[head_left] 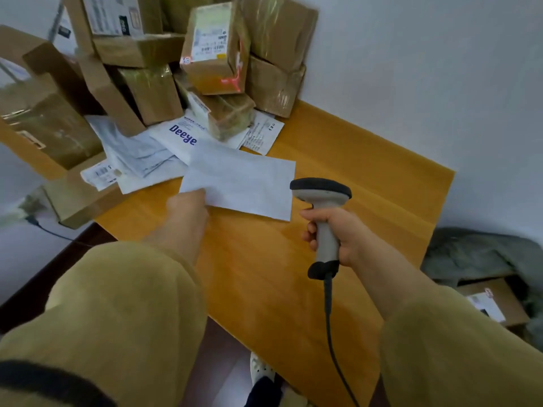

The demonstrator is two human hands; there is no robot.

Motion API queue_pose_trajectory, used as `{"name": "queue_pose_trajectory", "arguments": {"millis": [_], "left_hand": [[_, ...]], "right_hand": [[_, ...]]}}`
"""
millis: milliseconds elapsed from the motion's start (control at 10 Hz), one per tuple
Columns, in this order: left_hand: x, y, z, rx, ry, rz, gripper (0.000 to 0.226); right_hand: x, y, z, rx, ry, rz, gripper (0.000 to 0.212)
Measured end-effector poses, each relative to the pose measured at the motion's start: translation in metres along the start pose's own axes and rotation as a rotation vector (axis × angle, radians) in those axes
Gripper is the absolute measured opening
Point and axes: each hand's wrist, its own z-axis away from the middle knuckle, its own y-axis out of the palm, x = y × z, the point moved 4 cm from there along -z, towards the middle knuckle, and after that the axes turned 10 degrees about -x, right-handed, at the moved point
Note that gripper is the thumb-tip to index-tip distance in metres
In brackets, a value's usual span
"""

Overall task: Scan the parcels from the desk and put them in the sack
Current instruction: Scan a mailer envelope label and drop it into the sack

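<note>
My left hand [188, 208] pinches the near left corner of a flat white mailer [244, 180] that lies plain side up on the wooden desk [367, 183]. To its right, my right hand [332, 233] grips the handle of a grey and black barcode scanner [321, 207], head pointing away from me over the desk, its red light falling on a taped box [214, 51] in the pile. Brown cardboard parcels [147, 92] and white mailers [138, 154] are heaped at the desk's far left. A grey-green sack [482, 257] lies on the floor at the right.
A labelled cardboard box [496, 304] sits in the sack's opening. The scanner's cable [332, 333] hangs down across the desk's near edge. A white wall [426, 69] runs behind the desk. My shoe [261, 371] shows on the dark floor below.
</note>
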Motion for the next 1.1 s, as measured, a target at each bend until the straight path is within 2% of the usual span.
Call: {"name": "queue_pose_trajectory", "arguments": {"millis": [100,200,300,400,500,600,700,800,900,1100], "left_hand": [[-0.012,0.009,0.019,0.021,-0.156,0.289,0.01],[-0.034,0.017,0.057,0.107,0.047,0.413,0.024],[-0.054,0.018,0.11,0.209,0.598,0.287,0.031],[-0.05,0.018,0.153,0.33,1.205,0.065,0.018],[-0.013,0.023,0.161,0.561,1.467,-0.173,0.017],[0.03,0.025,0.141,0.753,1.555,-0.562,0.017],[0.072,0.025,0.116,0.825,1.465,-1.021,0.03],[0.072,0.022,0.098,0.538,1.152,-0.965,0.03],[0.058,0.029,0.083,0.336,0.832,-0.848,0.041],[0.061,0.054,0.088,0.206,0.505,-0.84,0.089]], "right_hand": [[0.002,-0.007,0.002,-0.051,-0.001,-0.009,0.01],[0.007,-0.023,0.015,-0.09,-0.006,-0.033,0.007],[0.013,-0.05,0.03,-0.145,-0.02,-0.094,0.005],[0.016,-0.08,0.045,-0.207,-0.047,-0.181,0.006],[0.013,-0.105,0.056,-0.256,-0.055,-0.272,0.011],[0.001,-0.121,0.061,-0.29,-0.016,-0.33,0.015],[-0.012,-0.127,0.062,-0.304,0.017,-0.332,0.015],[-0.022,-0.125,0.061,-0.316,0.031,-0.283,0.014],[-0.027,-0.116,0.058,-0.31,0.037,-0.225,0.013],[-0.029,-0.09,0.057,-0.286,0.0,-0.126,0.007]]}}
